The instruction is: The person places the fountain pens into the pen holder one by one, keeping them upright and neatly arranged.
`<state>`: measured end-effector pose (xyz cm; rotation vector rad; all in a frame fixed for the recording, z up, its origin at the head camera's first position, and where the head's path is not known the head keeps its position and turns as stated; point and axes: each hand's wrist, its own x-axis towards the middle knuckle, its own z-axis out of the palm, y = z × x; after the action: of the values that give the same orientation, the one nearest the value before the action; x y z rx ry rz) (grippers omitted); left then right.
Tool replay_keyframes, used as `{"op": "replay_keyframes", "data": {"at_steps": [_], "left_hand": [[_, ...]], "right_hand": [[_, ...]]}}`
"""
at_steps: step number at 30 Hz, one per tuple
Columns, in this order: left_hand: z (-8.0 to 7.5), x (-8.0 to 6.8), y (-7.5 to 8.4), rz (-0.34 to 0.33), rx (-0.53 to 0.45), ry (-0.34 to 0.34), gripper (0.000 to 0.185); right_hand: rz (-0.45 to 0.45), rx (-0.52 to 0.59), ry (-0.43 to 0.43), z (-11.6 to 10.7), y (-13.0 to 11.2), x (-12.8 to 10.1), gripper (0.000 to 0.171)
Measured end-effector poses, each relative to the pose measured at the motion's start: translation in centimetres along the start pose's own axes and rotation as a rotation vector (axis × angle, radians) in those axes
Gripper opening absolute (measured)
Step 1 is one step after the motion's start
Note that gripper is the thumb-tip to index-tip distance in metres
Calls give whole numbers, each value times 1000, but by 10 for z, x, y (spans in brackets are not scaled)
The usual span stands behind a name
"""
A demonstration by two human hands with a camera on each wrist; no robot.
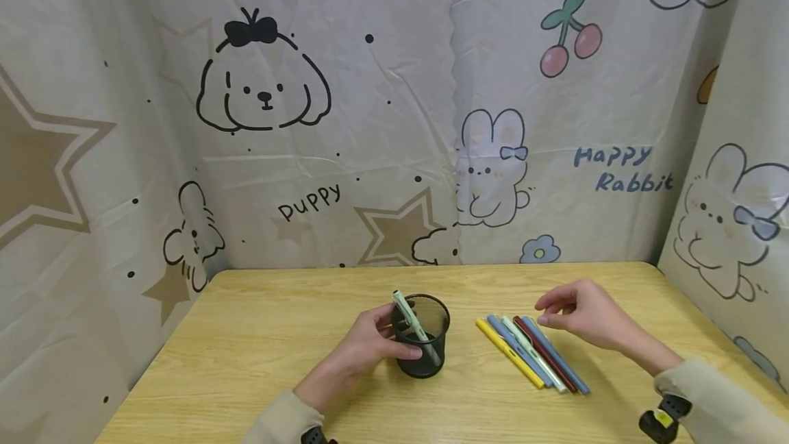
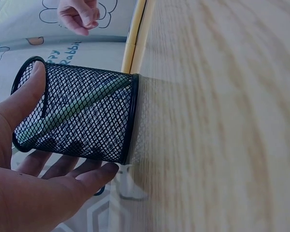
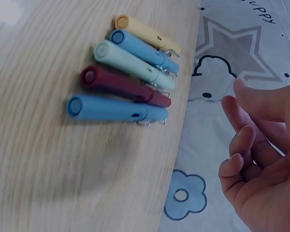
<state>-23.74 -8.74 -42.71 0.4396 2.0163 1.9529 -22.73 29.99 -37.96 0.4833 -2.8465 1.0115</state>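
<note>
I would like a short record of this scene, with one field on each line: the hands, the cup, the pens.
left hand: holds the black wire-mesh pen cup
right hand: hovers above the pens, fingers loosely curled, holding nothing
cup content: one pale green pen, leaning
loose pens: five in a row on the light wooden table; yellow, blue, pale green, dark red, blue
</note>
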Motion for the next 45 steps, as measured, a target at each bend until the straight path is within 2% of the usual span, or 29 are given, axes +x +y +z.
{"op": "replay_keyframes", "data": {"at_steps": [15, 20, 27, 39, 45], "left_hand": [[-1, -2, 0, -4, -1, -3, 83], [-1, -2, 0, -9, 1, -3, 83], [-2, -2, 1, -12, 2, -3, 83], [-2, -1, 2, -25, 25, -1, 82], [-1, -1, 2, -17, 26, 3, 80]], "right_hand": [[67, -14, -29, -3, 27, -11, 19], [61, 3, -56, -3, 35, -13, 21], [44, 86, -131, 1, 44, -16, 25], [77, 99, -165, 11, 57, -17, 28], [64, 97, -178, 12, 61, -18, 26]]}}
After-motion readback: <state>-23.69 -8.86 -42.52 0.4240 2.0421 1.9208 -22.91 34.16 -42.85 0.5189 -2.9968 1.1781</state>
